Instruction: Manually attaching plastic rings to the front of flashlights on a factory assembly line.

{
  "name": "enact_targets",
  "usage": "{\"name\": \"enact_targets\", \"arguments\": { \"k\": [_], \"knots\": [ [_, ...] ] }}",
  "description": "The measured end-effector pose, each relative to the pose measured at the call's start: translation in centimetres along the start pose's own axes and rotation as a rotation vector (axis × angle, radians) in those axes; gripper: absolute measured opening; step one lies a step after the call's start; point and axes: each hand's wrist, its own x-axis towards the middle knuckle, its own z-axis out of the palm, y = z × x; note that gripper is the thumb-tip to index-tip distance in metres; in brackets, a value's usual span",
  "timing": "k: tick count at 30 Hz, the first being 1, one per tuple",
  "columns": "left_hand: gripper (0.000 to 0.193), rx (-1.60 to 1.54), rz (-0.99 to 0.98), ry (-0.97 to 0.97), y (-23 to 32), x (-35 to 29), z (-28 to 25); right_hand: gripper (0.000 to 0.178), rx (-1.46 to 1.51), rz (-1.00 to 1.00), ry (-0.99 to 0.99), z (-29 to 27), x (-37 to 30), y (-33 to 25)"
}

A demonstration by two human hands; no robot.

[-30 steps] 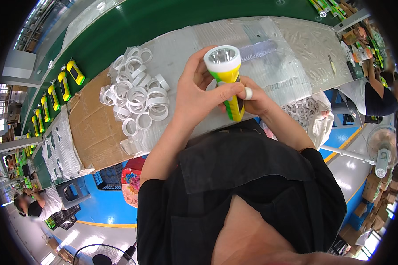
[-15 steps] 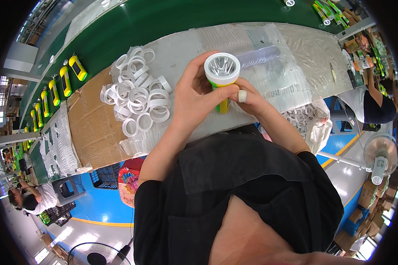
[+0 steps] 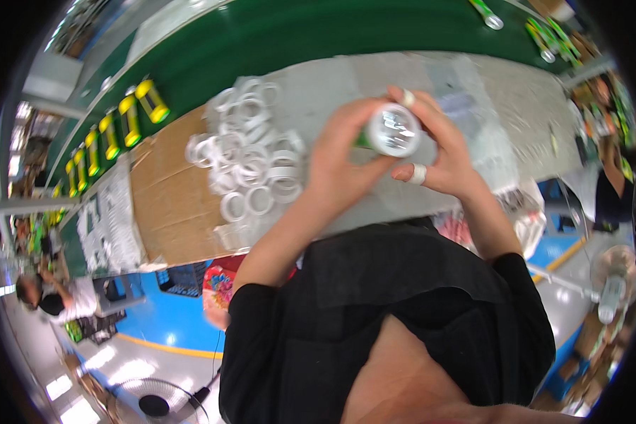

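A flashlight with a white-rimmed head [image 3: 394, 131] faces up toward me above the table, its clear lens catching glare. Closed around its green body is my left hand [image 3: 346, 148], which hides most of that body. On the other side, my right hand [image 3: 442, 145] is spread around the head, thumb below the rim and fingers above it. White tape wraps its thumb and one finger. Blur hides whether those fingertips touch the rim. To the left lies a heap of loose white rings [image 3: 251, 152] on clear plastic.
Yellow-and-black lights [image 3: 128, 121] stand in a row along the green belt [image 3: 297, 46] at left. Green flashlights [image 3: 555, 42] lie at far right. Brown cardboard [image 3: 169, 205] covers part of the table. Other people sit at both sides; a fan [image 3: 611, 297] stands at right.
The flashlight has moved right and slightly down in the picture. My right hand has left its body and opened around the head. The view has shifted and blurred.
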Motion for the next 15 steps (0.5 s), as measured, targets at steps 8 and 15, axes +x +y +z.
{"name": "enact_targets", "arguments": {
  "k": [8,15],
  "knots": [
    [0.059,0.505,0.095,0.049,-4.3,4.9,-10.5,0.053,-0.054,0.225,0.048,-4.0,5.9,4.2],
    [0.057,1.293,-0.761,0.054,-19.1,4.9,-28.4,0.057,-0.742,0.250,0.440,-10.1,10.0,24.1]
  ]
}}
